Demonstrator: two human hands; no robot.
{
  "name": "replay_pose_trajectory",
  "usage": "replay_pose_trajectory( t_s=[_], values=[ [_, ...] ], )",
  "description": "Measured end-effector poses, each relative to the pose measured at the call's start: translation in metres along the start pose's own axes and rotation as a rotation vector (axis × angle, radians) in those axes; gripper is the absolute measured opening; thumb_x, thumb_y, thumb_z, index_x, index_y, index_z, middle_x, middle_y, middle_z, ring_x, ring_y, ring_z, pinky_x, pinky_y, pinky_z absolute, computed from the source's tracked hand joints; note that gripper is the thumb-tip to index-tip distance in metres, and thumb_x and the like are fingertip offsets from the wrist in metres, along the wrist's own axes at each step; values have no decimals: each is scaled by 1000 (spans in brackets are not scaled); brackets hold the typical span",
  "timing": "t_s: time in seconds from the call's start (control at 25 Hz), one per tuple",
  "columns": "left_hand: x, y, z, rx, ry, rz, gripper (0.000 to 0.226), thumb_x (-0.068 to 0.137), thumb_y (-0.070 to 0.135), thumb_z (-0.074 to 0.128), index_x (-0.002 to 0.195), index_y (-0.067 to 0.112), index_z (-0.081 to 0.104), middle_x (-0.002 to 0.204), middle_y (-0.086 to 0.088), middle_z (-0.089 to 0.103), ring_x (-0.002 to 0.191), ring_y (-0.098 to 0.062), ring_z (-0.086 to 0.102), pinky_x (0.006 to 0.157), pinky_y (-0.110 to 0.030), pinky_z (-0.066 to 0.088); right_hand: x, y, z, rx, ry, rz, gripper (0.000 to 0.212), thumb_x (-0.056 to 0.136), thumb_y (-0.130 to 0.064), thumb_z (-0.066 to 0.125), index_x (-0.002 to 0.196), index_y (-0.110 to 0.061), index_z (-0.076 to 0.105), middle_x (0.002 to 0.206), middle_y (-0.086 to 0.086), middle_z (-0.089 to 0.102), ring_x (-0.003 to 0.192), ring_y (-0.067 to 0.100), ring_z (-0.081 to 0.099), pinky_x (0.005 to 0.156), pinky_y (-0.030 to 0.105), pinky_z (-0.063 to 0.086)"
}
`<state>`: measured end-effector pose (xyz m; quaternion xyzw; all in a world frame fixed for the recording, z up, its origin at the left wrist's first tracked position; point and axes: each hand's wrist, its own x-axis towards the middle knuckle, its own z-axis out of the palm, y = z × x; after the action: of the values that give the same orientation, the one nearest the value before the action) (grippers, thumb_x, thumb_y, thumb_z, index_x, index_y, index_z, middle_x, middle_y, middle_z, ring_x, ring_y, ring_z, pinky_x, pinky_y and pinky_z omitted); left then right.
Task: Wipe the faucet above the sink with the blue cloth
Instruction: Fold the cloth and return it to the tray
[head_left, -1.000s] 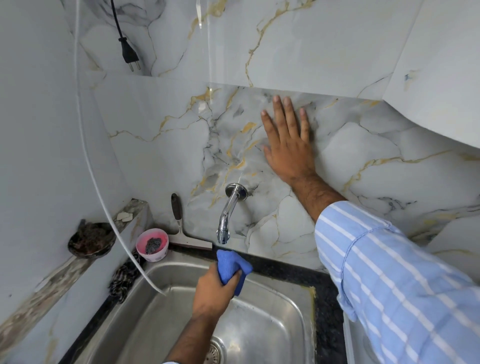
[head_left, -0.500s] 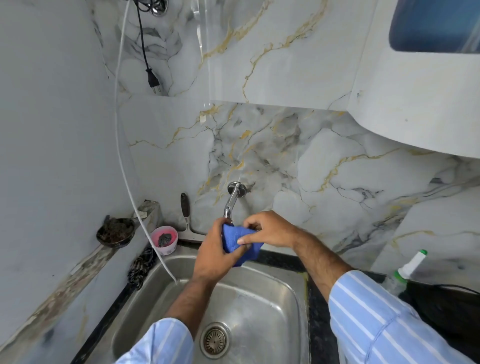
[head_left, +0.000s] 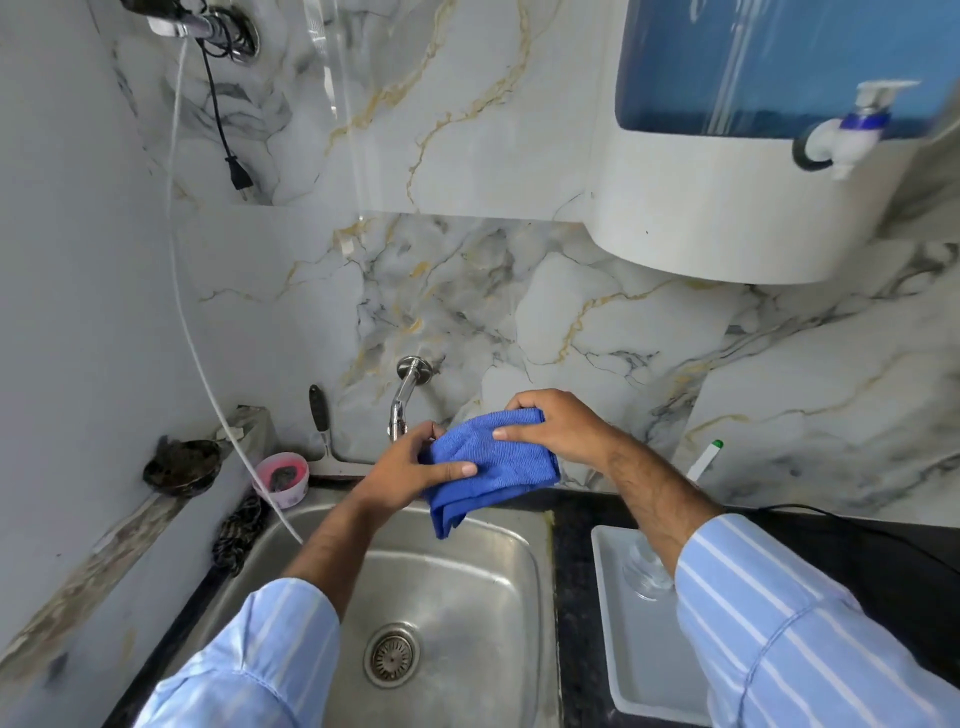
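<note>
A chrome faucet (head_left: 404, 396) comes out of the marble wall and points down over the steel sink (head_left: 498, 587). Just below and to the right of its spout I hold the blue cloth (head_left: 493, 465) spread between both hands. My left hand (head_left: 410, 465) grips the cloth's left end, with the thumb on top. My right hand (head_left: 556, 426) pinches its upper right edge. A fold of the cloth hangs down over the sink's back rim. The cloth sits beside the spout and I cannot tell whether it touches it.
A squeegee (head_left: 321, 423), a pink cup (head_left: 283, 475) and a dark scrubber dish (head_left: 182, 462) stand at the left. A white tube (head_left: 208, 384) hangs into the sink. A white tray (head_left: 623, 639) with a glass lies at the right. A water purifier (head_left: 727, 208) juts out above.
My right hand left the wall and came down to the cloth. Both hands have since pulled the bunched cloth open, and the view has tilted upward.
</note>
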<state>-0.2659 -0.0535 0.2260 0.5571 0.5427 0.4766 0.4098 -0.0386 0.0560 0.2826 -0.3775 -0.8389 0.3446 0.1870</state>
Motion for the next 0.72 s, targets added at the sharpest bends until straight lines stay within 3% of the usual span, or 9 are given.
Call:
replay_pose_trajectory(
  t_s=[0.12, 0.24, 0.44, 0.6, 0.72],
  values=[
    [4, 5, 17, -48, -118, -86, 36, 68, 23, 92, 91, 12, 67, 84, -5, 69, 78, -16, 66, 69, -30, 52, -28, 23, -20, 48, 62, 72, 15, 88, -23, 90, 94, -20, 76, 87, -2, 74, 79, 7, 63, 74, 25, 50],
    [10, 3, 39, -47, -88, -136, 29, 69, 9, 89, 88, 8, 68, 79, -6, 67, 72, -17, 62, 65, -28, 49, -56, 56, -33, 73, 102, 163, 23, 85, -9, 91, 99, -20, 78, 95, 1, 77, 88, 12, 67, 82, 27, 54],
    [18, -17, 98, -152, -96, -254, 26, 81, 7, 81, 100, -3, 66, 87, -8, 69, 79, -18, 65, 72, -35, 57, -100, 120, -44, 92, 151, 309, 29, 85, -8, 90, 112, -10, 79, 108, 8, 78, 100, 22, 73, 97, 42, 58],
    [24, -47, 161, -86, -119, -325, 18, 81, 10, 82, 94, 8, 69, 87, -9, 70, 76, -20, 69, 62, -36, 59, -141, 179, -40, -57, 86, 417, 26, 87, -10, 88, 111, -9, 79, 103, 9, 78, 95, 21, 70, 91, 35, 57],
    [29, -77, 215, 55, -139, -349, 14, 82, 4, 79, 91, 11, 71, 85, -9, 68, 75, -23, 67, 57, -33, 60, -171, 225, -28, -199, 29, 511, 22, 89, -13, 85, 103, 0, 75, 102, 17, 75, 96, 32, 72, 87, 38, 58]
  ],
)
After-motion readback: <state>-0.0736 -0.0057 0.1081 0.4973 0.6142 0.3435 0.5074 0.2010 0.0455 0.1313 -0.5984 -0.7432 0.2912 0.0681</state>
